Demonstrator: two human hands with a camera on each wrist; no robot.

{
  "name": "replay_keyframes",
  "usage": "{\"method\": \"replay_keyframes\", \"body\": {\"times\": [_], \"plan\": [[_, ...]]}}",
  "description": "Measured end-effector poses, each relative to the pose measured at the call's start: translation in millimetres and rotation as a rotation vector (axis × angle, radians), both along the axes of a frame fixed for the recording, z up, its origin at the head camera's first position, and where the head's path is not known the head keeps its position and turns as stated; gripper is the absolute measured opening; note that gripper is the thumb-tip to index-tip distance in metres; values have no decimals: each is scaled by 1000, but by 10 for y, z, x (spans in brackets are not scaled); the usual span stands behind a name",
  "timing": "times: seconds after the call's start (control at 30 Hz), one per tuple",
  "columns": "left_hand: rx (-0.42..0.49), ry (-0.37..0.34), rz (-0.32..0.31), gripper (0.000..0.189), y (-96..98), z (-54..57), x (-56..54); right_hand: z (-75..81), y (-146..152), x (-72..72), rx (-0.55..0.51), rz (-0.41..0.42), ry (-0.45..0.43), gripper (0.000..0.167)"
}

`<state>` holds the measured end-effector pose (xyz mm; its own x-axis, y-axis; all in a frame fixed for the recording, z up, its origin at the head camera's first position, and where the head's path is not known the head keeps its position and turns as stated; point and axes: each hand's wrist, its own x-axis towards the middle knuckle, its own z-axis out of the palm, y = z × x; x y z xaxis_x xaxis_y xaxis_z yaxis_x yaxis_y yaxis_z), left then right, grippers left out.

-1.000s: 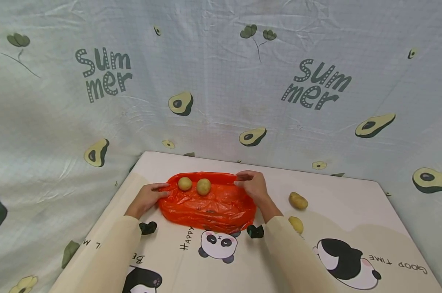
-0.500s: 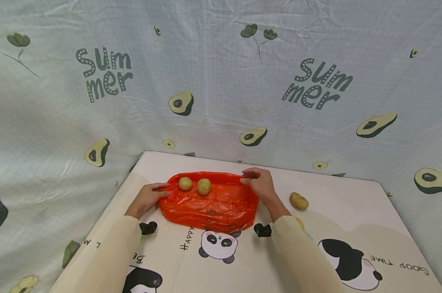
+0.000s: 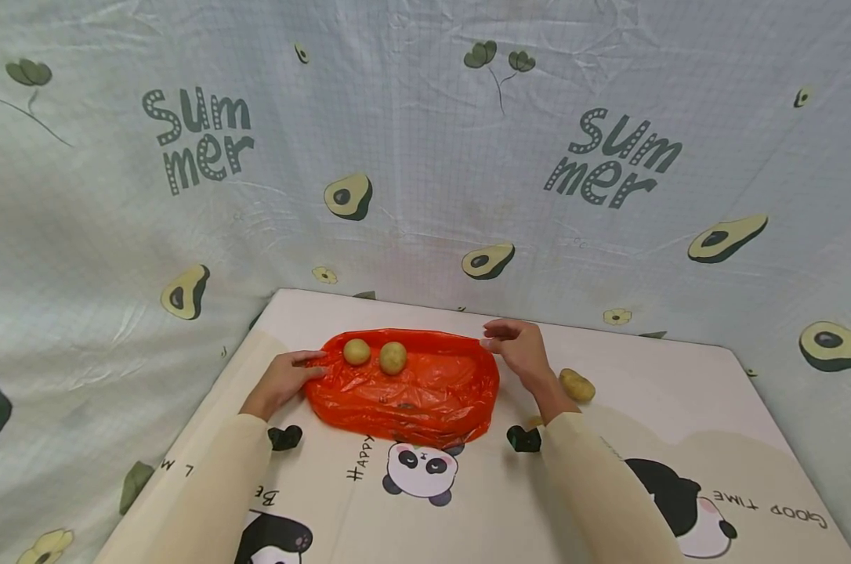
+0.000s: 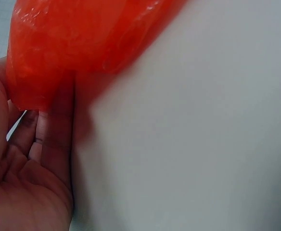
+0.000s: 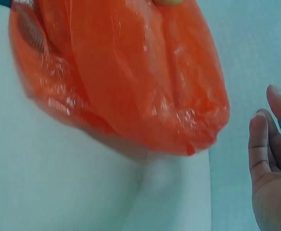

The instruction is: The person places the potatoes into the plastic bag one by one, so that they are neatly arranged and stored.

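On the surface (image 3: 369,536), the red plastic bag (image 3: 425,403) lies spread between the hands. The left hand (image 3: 282,384) pinches its left end between thumb and fingers — a light hold there should steady the film without tearing it. Farther in, two potatoes (image 3: 392,359) rest inside; any tug could roll them. By the far right corner, the right hand (image 3: 523,351) has its fingers loosely bent, holding nothing — best lifted away without brushing the rim.
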<state>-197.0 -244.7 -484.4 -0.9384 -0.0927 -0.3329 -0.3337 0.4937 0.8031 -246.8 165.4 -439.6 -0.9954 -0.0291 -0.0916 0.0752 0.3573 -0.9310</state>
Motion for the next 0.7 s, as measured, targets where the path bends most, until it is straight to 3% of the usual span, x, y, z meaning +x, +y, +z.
{"method": "replay_keyframes", "body": {"times": [0.7], "plan": [[-9, -21, 12, 50, 30, 32, 2, -36, 401, -37, 23, -20, -38, 36]]}}
